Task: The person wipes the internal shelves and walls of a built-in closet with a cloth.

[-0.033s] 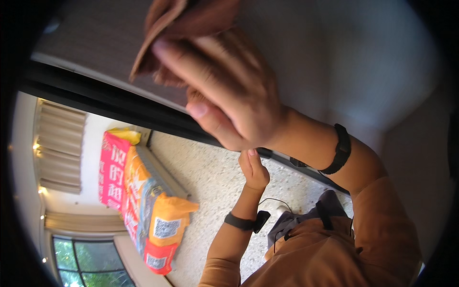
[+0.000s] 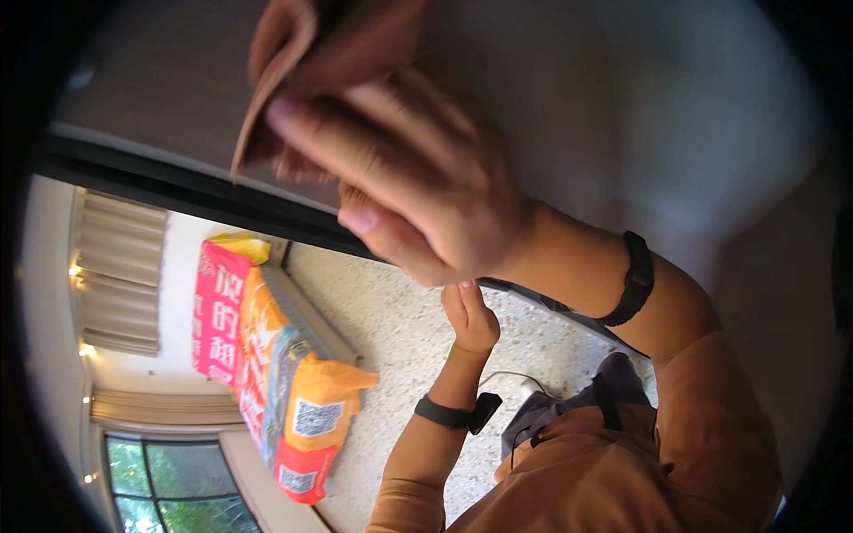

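My right hand (image 2: 426,178) reaches up across the upper middle, its fingers closed on a brown cloth (image 2: 364,44) with a folded edge. Cloth and fingers lie over a dark grey flat panel (image 2: 169,107); whether they press on it I cannot tell. Lower down, below my right wrist, is my left hand (image 2: 473,322), its visible fingers bent and held together. The fingertips are partly covered by my right hand, so what they hold, if anything, is hidden. Black bands circle both forearms.
A black edge strip (image 2: 178,191) runs slantwise along the panel. Beyond it lies a speckled pale floor (image 2: 400,320). Colourful plastic bags (image 2: 315,391) lie in a row at the left, beside a beige curtain (image 2: 124,266) and a dark-framed window (image 2: 178,484).
My right hand and the cloth have shifted slightly left, and the cloth's edge has slid a little. The bags and window sit a touch further right in the view. My left hand stays put.
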{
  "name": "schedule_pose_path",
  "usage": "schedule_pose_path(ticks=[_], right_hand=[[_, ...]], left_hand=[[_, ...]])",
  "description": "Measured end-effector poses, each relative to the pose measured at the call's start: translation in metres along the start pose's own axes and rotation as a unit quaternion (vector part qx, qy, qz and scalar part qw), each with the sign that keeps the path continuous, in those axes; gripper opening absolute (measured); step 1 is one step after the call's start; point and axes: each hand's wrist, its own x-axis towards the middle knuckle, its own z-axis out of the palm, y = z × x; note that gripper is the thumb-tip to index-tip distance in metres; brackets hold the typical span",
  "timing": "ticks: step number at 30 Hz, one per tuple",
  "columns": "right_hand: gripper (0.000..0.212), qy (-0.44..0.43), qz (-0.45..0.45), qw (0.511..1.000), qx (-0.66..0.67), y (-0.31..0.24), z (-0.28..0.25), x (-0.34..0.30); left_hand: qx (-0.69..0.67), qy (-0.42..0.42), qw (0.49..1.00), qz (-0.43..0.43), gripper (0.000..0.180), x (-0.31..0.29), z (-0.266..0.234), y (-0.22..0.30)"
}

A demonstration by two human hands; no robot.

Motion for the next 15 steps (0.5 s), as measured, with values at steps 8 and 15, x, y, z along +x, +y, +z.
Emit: schedule_pose_path(ticks=[8,15], right_hand=[[0.055,0.034,0.032,0.998,0.031,0.078,-0.036,-0.019],[0.043,0.096,0.07,0.992,0.049,0.204,-0.072,-0.02]], left_hand=[[0.06,-0.129,0.989,-0.028,0.032,0.073,-0.015,-0.059],[0.059,-0.103,0.991,-0.06,0.032,0.076,0.006,-0.047]])
